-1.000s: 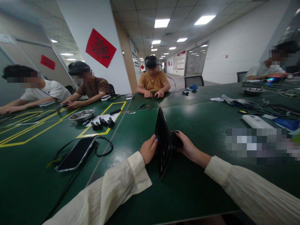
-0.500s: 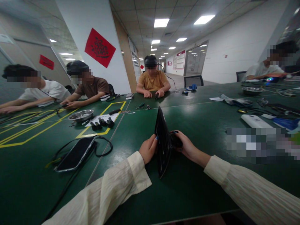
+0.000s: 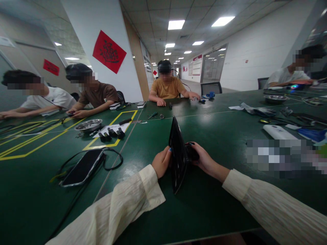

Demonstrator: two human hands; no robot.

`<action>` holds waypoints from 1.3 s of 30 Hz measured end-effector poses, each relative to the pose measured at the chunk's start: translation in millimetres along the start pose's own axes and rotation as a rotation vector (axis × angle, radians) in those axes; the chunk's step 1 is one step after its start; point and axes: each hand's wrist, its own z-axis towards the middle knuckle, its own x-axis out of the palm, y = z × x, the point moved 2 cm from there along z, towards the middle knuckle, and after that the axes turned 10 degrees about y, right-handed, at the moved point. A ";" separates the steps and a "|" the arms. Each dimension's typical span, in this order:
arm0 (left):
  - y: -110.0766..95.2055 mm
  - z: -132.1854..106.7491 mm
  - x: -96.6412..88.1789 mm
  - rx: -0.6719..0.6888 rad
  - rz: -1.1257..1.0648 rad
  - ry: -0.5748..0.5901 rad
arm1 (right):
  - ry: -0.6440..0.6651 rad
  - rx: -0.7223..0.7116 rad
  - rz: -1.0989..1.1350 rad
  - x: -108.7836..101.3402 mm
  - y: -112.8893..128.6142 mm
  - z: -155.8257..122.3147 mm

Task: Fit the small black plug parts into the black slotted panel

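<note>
A thin, glossy black panel [image 3: 178,160] stands up edge-on over the table in front of me. My left hand [image 3: 161,162] grips its left side, thumb on the face turned to me. On the right, my right hand [image 3: 203,158] is closed around a dark rounded part [image 3: 192,151] that seems joined to the panel's back. The panel's exact kind cannot be made out at this angle. Left of my hands lies a smartphone [image 3: 83,168] with a black strap.
Several short black cylinders [image 3: 111,134] stand near a metal bowl [image 3: 88,126] at the left. A white device [image 3: 279,132] and a metal bowl [image 3: 275,99] lie at the right. Coworkers sit around the green table [image 3: 143,136], one directly opposite [image 3: 166,88].
My hands and the black panel stay as they were. The person opposite has let go of a small dark item and reached one hand sideways, to my right, towards small things.
</note>
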 end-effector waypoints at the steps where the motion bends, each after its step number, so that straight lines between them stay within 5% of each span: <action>1: -0.5 0.0 -0.2 -0.002 0.019 -0.005 | -0.006 0.005 -0.001 0.0 0.3 -0.3; 39: -1.4 0.0 -1.7 0.002 0.086 -0.018 | 0.007 -0.006 -0.005 -2.5 -4.1 2.2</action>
